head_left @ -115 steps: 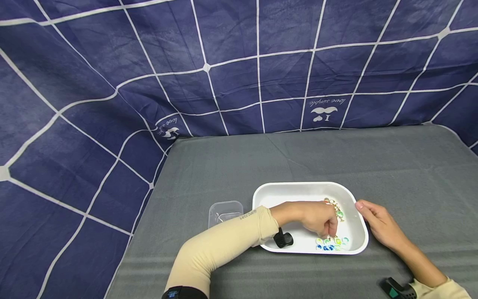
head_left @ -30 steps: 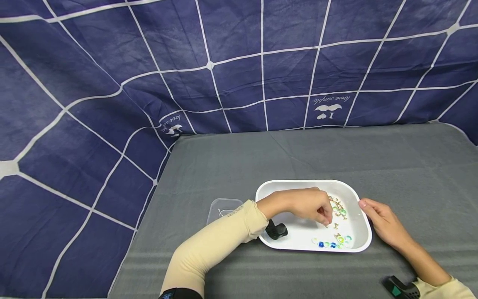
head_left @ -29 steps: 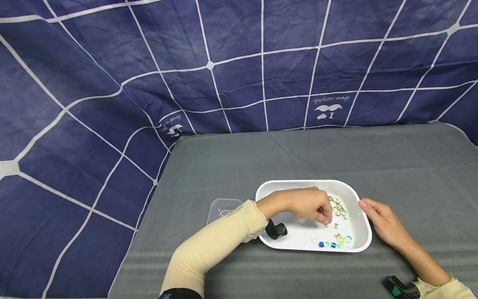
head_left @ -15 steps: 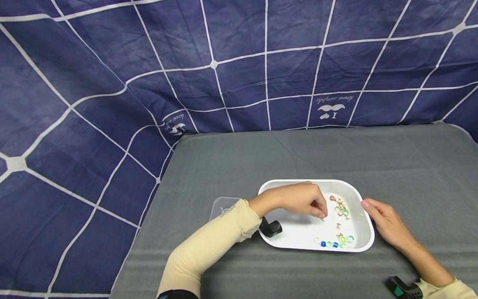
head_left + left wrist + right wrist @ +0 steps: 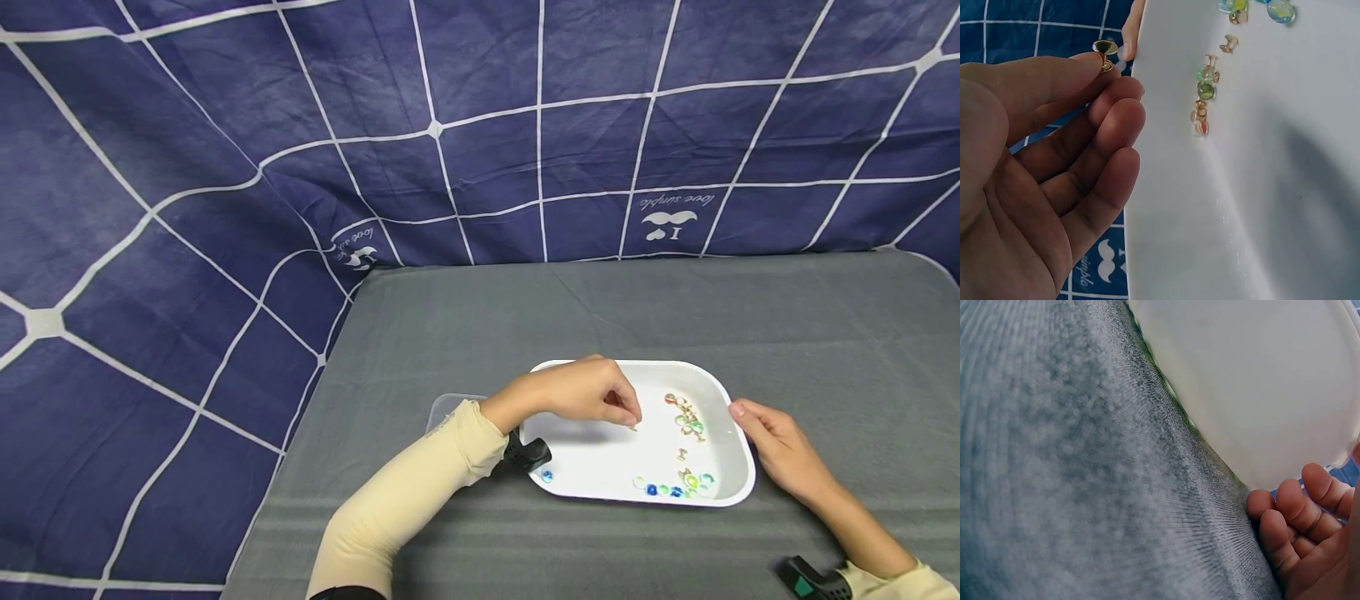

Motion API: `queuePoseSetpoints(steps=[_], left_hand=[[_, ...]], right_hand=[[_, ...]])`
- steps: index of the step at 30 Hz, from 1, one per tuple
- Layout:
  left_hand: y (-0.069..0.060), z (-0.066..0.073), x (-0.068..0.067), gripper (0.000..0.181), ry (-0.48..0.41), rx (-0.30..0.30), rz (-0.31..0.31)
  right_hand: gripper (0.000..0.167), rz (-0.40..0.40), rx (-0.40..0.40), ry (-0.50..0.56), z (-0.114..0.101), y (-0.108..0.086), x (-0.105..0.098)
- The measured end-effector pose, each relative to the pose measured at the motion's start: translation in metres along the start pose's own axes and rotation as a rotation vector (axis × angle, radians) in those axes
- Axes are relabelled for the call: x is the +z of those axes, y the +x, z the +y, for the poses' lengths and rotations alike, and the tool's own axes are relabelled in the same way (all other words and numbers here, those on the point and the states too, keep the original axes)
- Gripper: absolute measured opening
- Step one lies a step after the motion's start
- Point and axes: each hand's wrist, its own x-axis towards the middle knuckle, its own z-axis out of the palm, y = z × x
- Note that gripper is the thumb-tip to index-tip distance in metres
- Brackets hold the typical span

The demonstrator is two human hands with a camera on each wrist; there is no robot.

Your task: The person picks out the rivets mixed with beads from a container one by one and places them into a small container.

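Over the middle of the white tray, my left hand pinches a small gold stud between thumb and index finger. The stud has a wide round head at one end and a narrower one below. In the left wrist view the other fingers curl loosely, with nothing in them. My right hand is at the tray's right end, thumb at the rim and curled fingertips against the outer wall. Inside lie several gold studs and coloured glass marbles, mostly toward the right end.
A clear plastic container stands left of the tray, mostly hidden by the left forearm. One blue marble lies in the tray's near left corner. Grey cloth covers the table, and blue checked fabric hangs behind and at left.
My left hand has lifted away from the near marbles and moved left, carrying the pinched stud. The blue marble at near left has come into view. My right hand stays on the tray's end.
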Motion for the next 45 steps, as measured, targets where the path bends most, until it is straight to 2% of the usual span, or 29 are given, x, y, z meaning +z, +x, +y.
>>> queuePoseSetpoints(steps=[13,20,30,41,45], left_hand=[[-0.023,-0.008,-0.006,0.011,-0.102,-0.015,0.107],[-0.037,-0.01,-0.011,0.011,-0.155,-0.004,0.164],[-0.053,-0.014,-0.014,0.009,-0.18,-0.032,0.236],[-0.074,-0.016,-0.017,0.01,-0.117,-0.035,0.287],[-0.082,-0.018,-0.017,0.009,-0.148,-0.054,0.308]], right_hand=[[0.025,-0.007,0.0,-0.007,0.0,0.0,-0.001],[0.026,-0.015,0.002,-0.007,-0.003,0.0,-0.001],[0.026,-0.013,-0.007,0.002,-0.001,0.0,-0.001],[0.027,-0.012,0.01,-0.039,-0.002,0.0,-0.002],[0.026,-0.019,0.006,-0.029,-0.002,-0.001,-0.002]])
